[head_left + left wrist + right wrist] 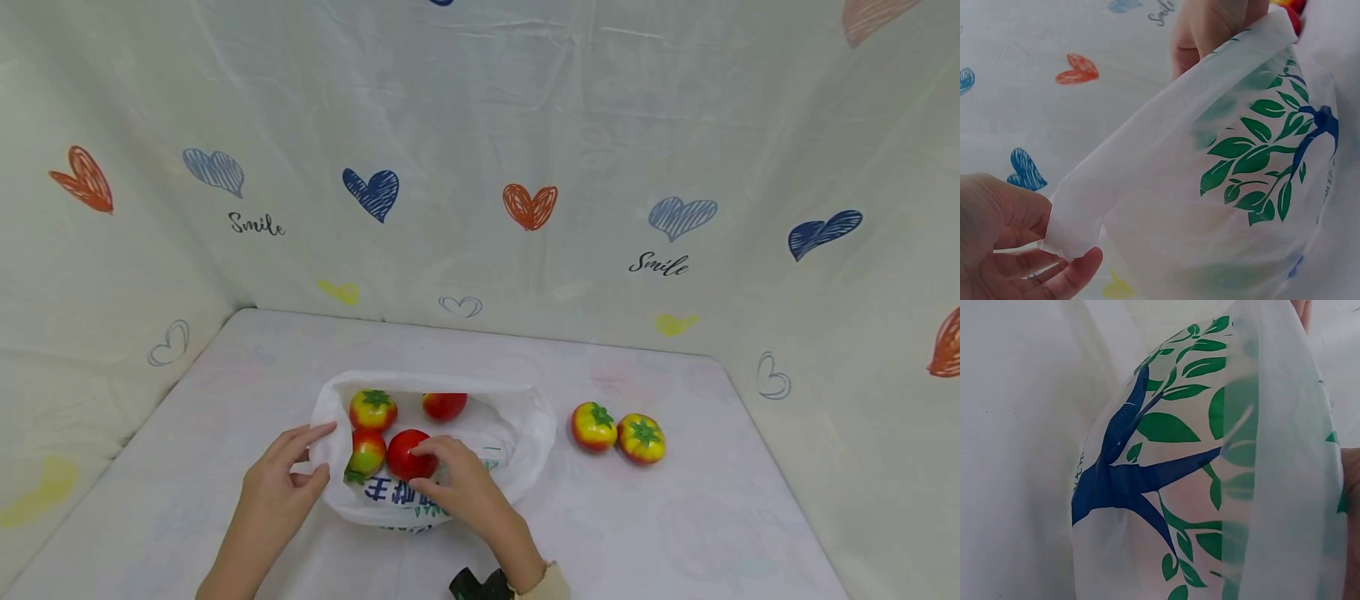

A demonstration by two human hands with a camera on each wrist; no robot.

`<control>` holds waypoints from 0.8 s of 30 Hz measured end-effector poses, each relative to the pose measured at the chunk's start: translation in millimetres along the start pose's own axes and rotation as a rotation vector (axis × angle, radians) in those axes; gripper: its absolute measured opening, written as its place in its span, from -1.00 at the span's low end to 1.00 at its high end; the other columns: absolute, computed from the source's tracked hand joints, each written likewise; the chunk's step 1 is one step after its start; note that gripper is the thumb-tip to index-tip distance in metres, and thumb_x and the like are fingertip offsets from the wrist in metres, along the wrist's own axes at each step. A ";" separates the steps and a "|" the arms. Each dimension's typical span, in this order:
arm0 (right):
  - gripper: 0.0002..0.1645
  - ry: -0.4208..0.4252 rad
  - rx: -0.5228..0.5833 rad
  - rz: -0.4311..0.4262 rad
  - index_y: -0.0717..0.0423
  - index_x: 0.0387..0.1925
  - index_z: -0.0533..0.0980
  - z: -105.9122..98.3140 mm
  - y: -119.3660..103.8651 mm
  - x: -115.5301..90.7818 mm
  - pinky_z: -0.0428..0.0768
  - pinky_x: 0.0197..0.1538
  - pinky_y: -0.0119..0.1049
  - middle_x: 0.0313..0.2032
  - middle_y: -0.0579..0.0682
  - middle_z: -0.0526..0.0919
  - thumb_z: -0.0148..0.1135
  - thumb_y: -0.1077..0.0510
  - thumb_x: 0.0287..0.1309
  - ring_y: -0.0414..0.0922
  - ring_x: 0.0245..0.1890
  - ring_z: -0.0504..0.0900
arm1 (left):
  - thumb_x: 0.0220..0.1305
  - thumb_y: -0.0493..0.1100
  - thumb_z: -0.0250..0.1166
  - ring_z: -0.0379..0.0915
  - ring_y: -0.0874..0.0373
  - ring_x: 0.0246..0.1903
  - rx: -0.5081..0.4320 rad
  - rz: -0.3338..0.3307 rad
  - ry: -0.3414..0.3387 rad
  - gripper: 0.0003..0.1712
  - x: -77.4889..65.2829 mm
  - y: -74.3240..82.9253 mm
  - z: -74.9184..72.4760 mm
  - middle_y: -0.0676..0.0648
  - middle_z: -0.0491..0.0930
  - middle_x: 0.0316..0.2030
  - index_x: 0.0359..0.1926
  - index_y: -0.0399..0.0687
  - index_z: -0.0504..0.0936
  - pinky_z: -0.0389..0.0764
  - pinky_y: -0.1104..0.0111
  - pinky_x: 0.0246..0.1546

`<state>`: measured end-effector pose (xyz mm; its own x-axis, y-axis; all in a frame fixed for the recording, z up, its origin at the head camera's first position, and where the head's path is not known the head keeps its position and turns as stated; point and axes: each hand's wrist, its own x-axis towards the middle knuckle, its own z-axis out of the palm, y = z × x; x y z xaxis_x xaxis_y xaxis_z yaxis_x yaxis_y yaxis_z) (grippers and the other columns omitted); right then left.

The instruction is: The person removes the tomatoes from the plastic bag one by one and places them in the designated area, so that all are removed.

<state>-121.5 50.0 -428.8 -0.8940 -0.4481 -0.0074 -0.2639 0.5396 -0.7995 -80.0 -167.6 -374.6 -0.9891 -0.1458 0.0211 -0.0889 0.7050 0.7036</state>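
A white plastic bag (528, 450) printed with green leaves and blue lettering stands with its mouth open. Its rim is folded outward. My left hand (285, 475) pinches the rim at the left side; the left wrist view shows the thumb and fingers (1082, 269) on the folded edge. Inside the bag, my right hand (465, 483) holds a red tomato (402, 458), thumb at its near side and a finger over its top. Close to it lie a red-yellow tomato (373, 408), another with green leaves (367, 454) and a partly hidden red one (444, 406).
Two red-yellow tomatoes with green tops, one (593, 427) touching the other (641, 439), sit on the table right of the bag. A white cloth covers the table (712, 517). Behind it hangs a curtain (450, 108) with printed hearts. A black object (480, 586) is at the right wrist.
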 end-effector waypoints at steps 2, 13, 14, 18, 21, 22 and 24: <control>-0.56 -0.010 -0.022 -0.006 -0.02 0.04 0.49 1.1 -0.9 2.0 0.51 0.16 -0.25 0.06 -0.11 0.53 0.27 0.01 0.10 -0.14 0.09 0.44 | 0.12 -0.33 0.24 0.46 -0.04 -0.16 -0.001 -0.001 -0.002 -0.45 0.0 -0.1 0.0 -0.26 0.38 0.12 0.18 -0.09 0.46 0.67 0.40 -0.32; -0.51 -0.048 -0.211 -0.001 -0.07 0.08 0.49 4.7 -5.6 10.9 0.56 0.08 -0.34 0.10 -0.11 0.51 0.31 0.06 0.05 -0.14 0.08 0.39 | 0.13 -0.32 0.24 0.45 -0.05 -0.15 -0.002 -0.039 -0.036 -0.44 1.6 -0.8 0.4 -0.28 0.34 0.15 0.21 -0.09 0.43 0.67 0.38 -0.29; -0.49 -0.050 -0.236 -0.003 -0.08 0.09 0.49 5.0 -5.6 11.7 0.57 0.08 -0.34 0.11 -0.11 0.50 0.32 0.06 0.04 -0.14 0.09 0.38 | 0.13 -0.32 0.24 0.45 -0.04 -0.15 -0.001 -0.039 -0.036 -0.44 1.9 -0.8 0.4 -0.28 0.34 0.15 0.21 -0.09 0.43 0.67 0.39 -0.29; -0.45 -0.053 -0.307 -0.013 -0.11 0.11 0.48 6.9 -3.6 14.9 0.58 0.06 -0.32 0.15 -0.12 0.45 0.34 0.07 0.02 -0.12 0.10 0.36 | 0.14 -0.31 0.24 0.45 -0.04 -0.14 -0.002 -0.045 -0.046 -0.43 3.1 -2.1 0.9 -0.29 0.33 0.16 0.22 -0.10 0.42 0.67 0.38 -0.29; -0.43 -0.052 -0.330 -0.011 -0.13 0.13 0.46 8.7 -0.7 17.3 0.59 0.06 -0.30 0.19 -0.12 0.41 0.34 0.06 0.01 -0.11 0.12 0.36 | 0.14 -0.31 0.23 0.45 -0.04 -0.16 -0.002 -0.042 -0.044 -0.44 3.5 -2.2 1.2 -0.29 0.33 0.16 0.21 -0.10 0.42 0.67 0.38 -0.30; -0.42 -0.050 -0.335 -0.012 -0.14 0.13 0.46 9.4 0.4 18.0 0.59 0.06 -0.28 0.20 -0.12 0.40 0.34 0.06 0.01 -0.11 0.12 0.35 | 0.14 -0.31 0.23 0.45 -0.04 -0.16 -0.002 -0.039 -0.042 -0.44 3.6 -2.1 1.3 -0.29 0.33 0.16 0.21 -0.10 0.42 0.67 0.39 -0.30; -0.41 -0.043 -0.355 -0.019 -0.15 0.14 0.45 11.3 2.7 19.9 0.59 0.05 -0.26 0.22 -0.12 0.38 0.35 0.06 0.00 -0.10 0.13 0.36 | 0.14 -0.31 0.23 0.45 -0.04 -0.15 -0.004 -0.035 -0.036 -0.44 3.4 -1.9 1.6 -0.28 0.34 0.15 0.21 -0.10 0.43 0.67 0.39 -0.30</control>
<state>-135.9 34.5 -438.0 -0.8736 -0.4859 -0.0259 -0.3964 0.7416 -0.5412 -83.4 -168.4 -377.1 -0.9890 -0.1452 -0.0296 -0.1235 0.6973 0.7061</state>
